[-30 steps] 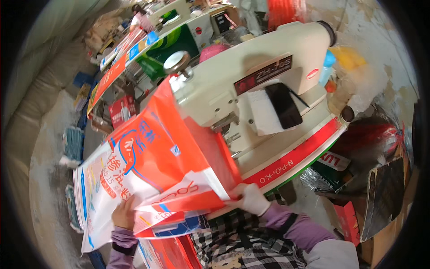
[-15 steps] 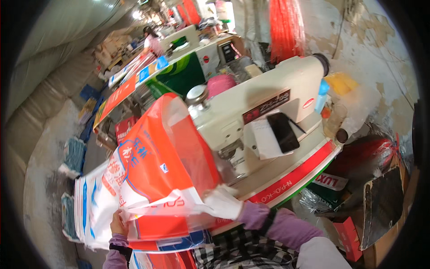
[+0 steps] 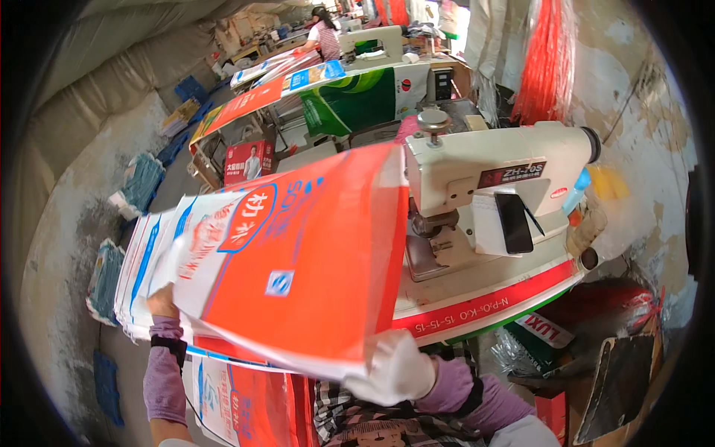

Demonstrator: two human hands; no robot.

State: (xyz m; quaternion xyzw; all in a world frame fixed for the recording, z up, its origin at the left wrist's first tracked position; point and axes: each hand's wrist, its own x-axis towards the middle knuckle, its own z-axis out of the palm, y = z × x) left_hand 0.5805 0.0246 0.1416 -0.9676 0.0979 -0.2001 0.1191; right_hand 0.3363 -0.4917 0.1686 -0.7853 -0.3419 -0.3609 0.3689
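Note:
I hold a large orange, white and blue woven plastic bag (image 3: 298, 261) flat in front of me. My left hand (image 3: 160, 302) grips its left edge, over a stack of similar bags (image 3: 141, 261). My right hand (image 3: 398, 369), in a white glove, pinches the bag's near right corner. The bag's far edge lies against the cream-coloured sewing machine (image 3: 491, 179), near its needle area (image 3: 432, 231).
The machine stands on a white table with a red front edge (image 3: 491, 302). More printed bags hang below my hands (image 3: 238, 402). Another person works at a second machine far back (image 3: 324, 33). Red bags and a dark board (image 3: 618, 372) lie at right.
My view has tilted up and the bag has swung from steeply tilted to flatter, spread toward the machine. Both hands keep hold of its edges.

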